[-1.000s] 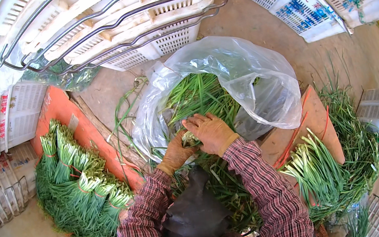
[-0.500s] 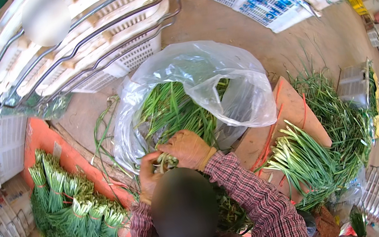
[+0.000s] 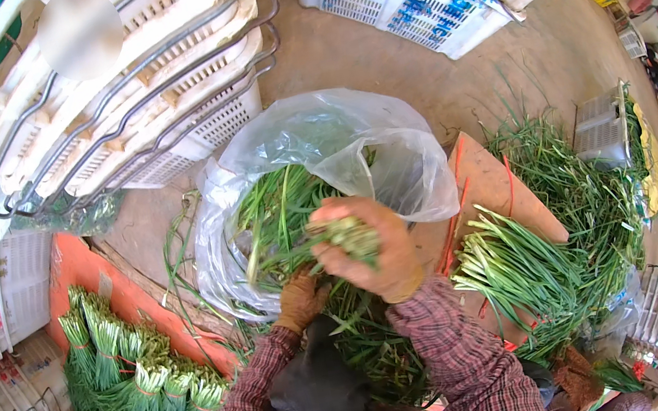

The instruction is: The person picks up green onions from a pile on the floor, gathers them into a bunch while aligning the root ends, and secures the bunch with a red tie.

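My right hand point(image 3: 383, 248) is closed round a bunch of chives point(image 3: 344, 236), its pale cut ends pointing toward the lower right. Green leaves trail from the bunch to the left, over the rim of a clear plastic bag point(image 3: 214, 215). Loose chives point(image 3: 292, 190) lie inside the open bag. Just below the trailing leaves my left hand point(image 3: 301, 298) is curled, with its fingers drawn in. What it grips, if anything, cannot be made out. More leaves point(image 3: 375, 336) lie below the hands, partly hidden by the dark round shape of my head covering.
Tied chive bundles point(image 3: 125, 358) stand by an orange board point(image 3: 76, 263) at the left. Sorted chives point(image 3: 514, 262) rest on a reddish board point(image 3: 475, 174) at the right, beside a loose heap point(image 3: 579, 209). White crates point(image 3: 176, 57) and another crate point(image 3: 400, 0) stand at the far side.
My hands have come apart. The right one has risen and moved right with the chive bunch, while the left has shifted slightly right. The whole view has also shifted a little.
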A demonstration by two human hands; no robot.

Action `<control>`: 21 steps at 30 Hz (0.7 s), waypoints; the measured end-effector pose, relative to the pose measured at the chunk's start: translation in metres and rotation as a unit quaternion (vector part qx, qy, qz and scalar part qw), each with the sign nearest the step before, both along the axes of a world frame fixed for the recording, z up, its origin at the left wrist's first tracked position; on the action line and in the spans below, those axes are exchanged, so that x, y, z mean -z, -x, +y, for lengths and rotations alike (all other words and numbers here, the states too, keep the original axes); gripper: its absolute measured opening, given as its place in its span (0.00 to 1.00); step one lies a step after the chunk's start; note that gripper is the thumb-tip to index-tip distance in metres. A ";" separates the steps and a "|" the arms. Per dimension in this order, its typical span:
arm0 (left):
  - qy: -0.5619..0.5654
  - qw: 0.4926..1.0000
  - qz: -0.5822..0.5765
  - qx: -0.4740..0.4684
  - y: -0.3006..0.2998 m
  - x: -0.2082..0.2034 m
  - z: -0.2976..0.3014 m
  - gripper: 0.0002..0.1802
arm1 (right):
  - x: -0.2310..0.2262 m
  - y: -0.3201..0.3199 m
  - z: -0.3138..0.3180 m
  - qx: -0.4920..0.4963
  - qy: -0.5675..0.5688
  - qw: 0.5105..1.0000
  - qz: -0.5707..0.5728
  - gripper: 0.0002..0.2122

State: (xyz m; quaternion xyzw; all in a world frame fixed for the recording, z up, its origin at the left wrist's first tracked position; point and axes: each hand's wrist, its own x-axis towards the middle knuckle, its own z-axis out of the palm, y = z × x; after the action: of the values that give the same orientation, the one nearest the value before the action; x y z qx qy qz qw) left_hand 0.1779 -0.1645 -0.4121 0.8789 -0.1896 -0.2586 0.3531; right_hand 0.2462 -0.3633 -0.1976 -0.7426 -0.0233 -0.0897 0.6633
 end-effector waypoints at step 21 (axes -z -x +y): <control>0.445 0.895 -0.020 0.018 -0.048 -0.385 0.032 0.60 | -0.247 0.129 -0.084 -0.020 -0.249 0.964 -0.093 0.24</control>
State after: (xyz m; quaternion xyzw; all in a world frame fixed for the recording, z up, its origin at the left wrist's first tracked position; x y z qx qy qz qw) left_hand 0.2257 -0.1328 -0.0272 0.6311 -0.3081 -0.1359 0.6988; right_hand 0.1167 -0.4478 0.0492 -0.5419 -0.0767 -0.1476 0.8238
